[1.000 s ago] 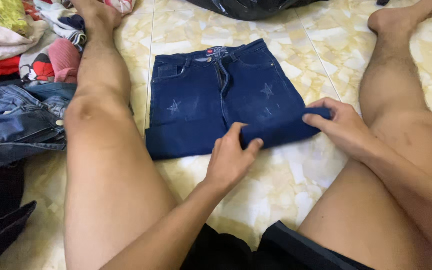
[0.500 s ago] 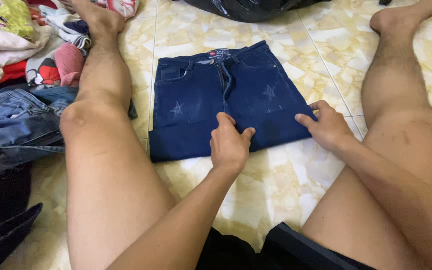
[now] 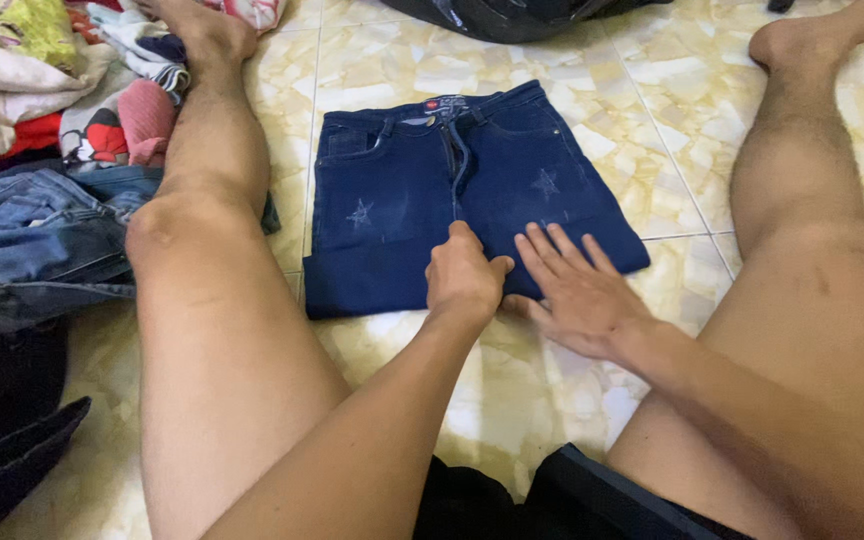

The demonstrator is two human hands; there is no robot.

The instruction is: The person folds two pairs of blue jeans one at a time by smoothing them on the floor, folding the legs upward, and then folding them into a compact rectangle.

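**Both hands at the near fold of the dark jeans**

The folded dark blue jeans lie flat on the yellow marbled tile floor, in the upper middle of the frame, between the person's two bare legs. The waistband sits at the far edge, toward the top of the picture, and the folded edge runs along the near side, so the bundle is wider across the frame than it is deep. Its long axis goes left to right, tilted a little, with the right end sitting higher than the left.

The left hand rests at the middle of that near edge, fingers curled under and knuckles pressing on the cloth; whether it pinches any fabric I cannot tell from here. The right hand lies just beside it, to the right, palm down and fingers spread wide, the fingertips on the denim and the heel of the hand on the tile. It grips nothing. The two hands nearly touch, and both sit right of the bundle's centre, so its left portion lies uncovered and farther from either hand.

At the left of the frame a lighter pair of jeans lies crumpled beside the knee, with a heap of mixed clothes in the upper left corner.
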